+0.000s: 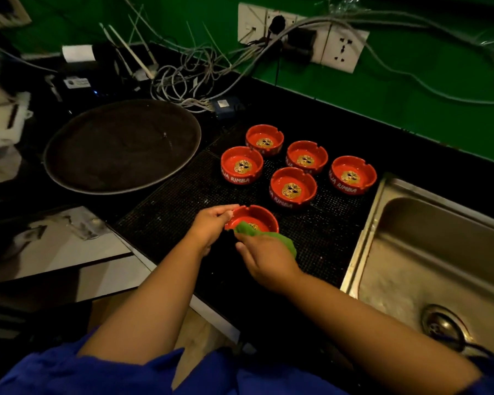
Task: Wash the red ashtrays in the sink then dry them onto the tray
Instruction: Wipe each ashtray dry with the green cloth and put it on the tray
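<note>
Red ashtray (260, 216): you are pinching its left rim with your left hand (211, 228), thumb and fingers curled on it, at the front of the black mat (169, 212). Your right hand (265, 262) is gripping a green cloth (280, 240) and pressing it into the bowl. Five more ashtrays (293, 188) are sitting upright farther back on the mat, between the round tray (120, 146) and the sink (439, 252).

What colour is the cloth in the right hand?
Green. The cloth shows best in the head view, at the held ashtray.
</note>
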`<action>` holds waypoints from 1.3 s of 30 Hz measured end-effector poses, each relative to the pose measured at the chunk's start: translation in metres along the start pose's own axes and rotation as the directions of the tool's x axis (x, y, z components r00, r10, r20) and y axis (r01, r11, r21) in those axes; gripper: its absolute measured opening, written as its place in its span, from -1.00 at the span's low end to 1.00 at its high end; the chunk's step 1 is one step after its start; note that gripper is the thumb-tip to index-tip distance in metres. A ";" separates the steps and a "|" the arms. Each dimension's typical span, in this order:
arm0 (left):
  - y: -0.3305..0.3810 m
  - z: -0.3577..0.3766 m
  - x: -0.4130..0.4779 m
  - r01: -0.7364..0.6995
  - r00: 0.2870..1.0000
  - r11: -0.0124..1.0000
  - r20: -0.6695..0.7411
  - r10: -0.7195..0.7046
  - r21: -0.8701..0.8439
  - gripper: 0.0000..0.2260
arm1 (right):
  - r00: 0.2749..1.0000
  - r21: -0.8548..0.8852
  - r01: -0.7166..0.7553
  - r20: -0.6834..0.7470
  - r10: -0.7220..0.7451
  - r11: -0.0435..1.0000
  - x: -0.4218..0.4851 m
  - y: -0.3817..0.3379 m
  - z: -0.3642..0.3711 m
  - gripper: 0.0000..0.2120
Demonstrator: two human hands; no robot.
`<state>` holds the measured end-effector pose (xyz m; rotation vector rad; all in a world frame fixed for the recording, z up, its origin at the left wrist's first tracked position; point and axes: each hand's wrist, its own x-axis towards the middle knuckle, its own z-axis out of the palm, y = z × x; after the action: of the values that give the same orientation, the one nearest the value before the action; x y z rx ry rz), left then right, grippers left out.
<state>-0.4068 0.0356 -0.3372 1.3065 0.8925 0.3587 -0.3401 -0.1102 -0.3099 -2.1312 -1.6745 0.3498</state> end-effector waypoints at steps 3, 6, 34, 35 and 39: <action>-0.002 0.001 0.001 -0.010 1.000 0.999 -0.022 0.011 0.036 -0.77 | 0.983 -0.154 0.182 0.039 -0.178 0.971 -0.005 0.037 -0.016 -0.53; -0.003 0.003 0.001 -0.015 0.998 0.997 -0.056 0.019 0.073 -0.76 | 0.961 -0.375 0.267 0.172 -0.216 0.888 0.012 0.055 -0.024 -0.47; 0.015 -0.022 0.012 0.092 0.967 0.990 0.228 -0.115 0.108 -0.80 | 0.962 -0.319 -0.159 0.165 0.220 0.934 0.034 0.005 0.000 -0.53; 0.016 -0.025 0.015 0.107 0.957 0.988 0.257 -0.134 0.115 -0.80 | 0.959 -0.257 -0.209 0.133 0.249 0.944 0.035 0.001 0.003 -0.54; 0.016 -0.026 0.027 0.112 0.934 0.982 0.322 -0.157 0.154 -0.80 | 0.943 -0.056 -0.318 0.083 0.322 0.946 0.029 -0.019 0.005 -0.60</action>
<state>-0.4049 0.0763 -0.3321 1.3695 0.7220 -0.0336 -0.3513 -0.0777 -0.3037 -2.4564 -1.3867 0.5178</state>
